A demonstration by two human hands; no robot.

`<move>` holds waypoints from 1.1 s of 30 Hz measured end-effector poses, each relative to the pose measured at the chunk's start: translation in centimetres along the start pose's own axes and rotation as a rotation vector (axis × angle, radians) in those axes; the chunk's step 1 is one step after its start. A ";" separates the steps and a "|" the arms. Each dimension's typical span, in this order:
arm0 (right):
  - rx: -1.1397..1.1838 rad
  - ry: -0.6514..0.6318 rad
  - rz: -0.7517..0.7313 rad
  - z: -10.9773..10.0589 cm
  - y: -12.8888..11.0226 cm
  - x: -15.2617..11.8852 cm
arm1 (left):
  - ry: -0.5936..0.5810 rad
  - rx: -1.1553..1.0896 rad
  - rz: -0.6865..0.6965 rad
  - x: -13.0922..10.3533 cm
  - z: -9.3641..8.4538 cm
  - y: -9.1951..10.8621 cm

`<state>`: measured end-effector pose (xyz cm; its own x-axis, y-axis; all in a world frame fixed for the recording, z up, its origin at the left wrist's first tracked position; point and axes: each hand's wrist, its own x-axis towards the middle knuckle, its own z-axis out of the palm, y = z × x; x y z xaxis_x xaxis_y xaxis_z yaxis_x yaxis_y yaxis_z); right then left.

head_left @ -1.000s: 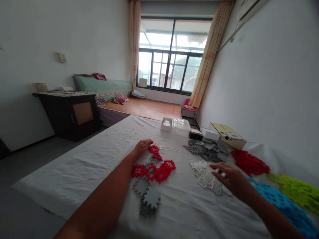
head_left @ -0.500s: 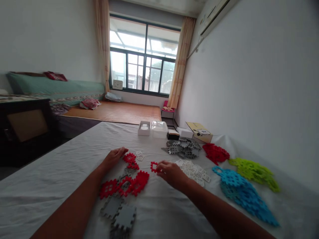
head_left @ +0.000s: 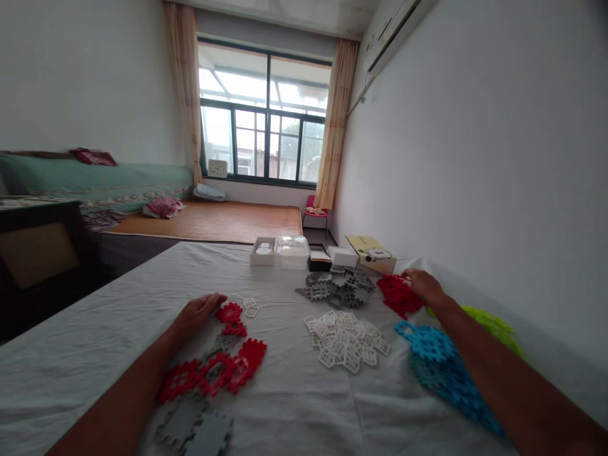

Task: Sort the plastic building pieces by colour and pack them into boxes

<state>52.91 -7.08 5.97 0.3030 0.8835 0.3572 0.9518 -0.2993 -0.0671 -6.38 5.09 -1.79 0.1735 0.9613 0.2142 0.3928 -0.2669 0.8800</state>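
Our right hand (head_left: pixel 424 286) at the red pile (head_left: pixel 398 296), our left hand (head_left: pixel 198 315) beside the red pieces (head_left: pixel 230 312).
We cannot tell whether either hand grips anything; the blue pile (head_left: pixel 433 346) lies nearer us, the white pile (head_left: pixel 346 339) between the hands, the gray pile (head_left: pixel 342 288) beyond it, then a yellow box (head_left: pixel 368 254) and, far off, the window (head_left: pixel 285 136).

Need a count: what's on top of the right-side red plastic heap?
The right hand covers part of the red plastic heap; pieces behind the hand and lower layers can't be seen.
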 end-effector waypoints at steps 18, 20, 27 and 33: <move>0.498 -0.405 -1.008 2.3 -33.1 -12.8 | -0.006 0.003 0.099 0.0 0.4 -1.6; 0.511 -0.422 -0.944 2.6 -33.3 -12.6 | -0.010 0.007 0.107 -0.1 0.4 -1.5; 0.741 -0.614 -0.670 3.1 -32.2 -12.8 | -0.007 0.015 0.098 -0.5 0.2 -0.5; 0.967 -0.626 -0.541 3.3 -29.4 -12.7 | -0.001 -0.035 0.058 -0.3 0.2 -0.6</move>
<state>21.26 -8.33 0.28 -0.4140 0.9076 0.0705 0.5268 0.3020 -0.7945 -6.45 4.95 -2.47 0.1955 0.9443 0.2649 0.3500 -0.3195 0.8806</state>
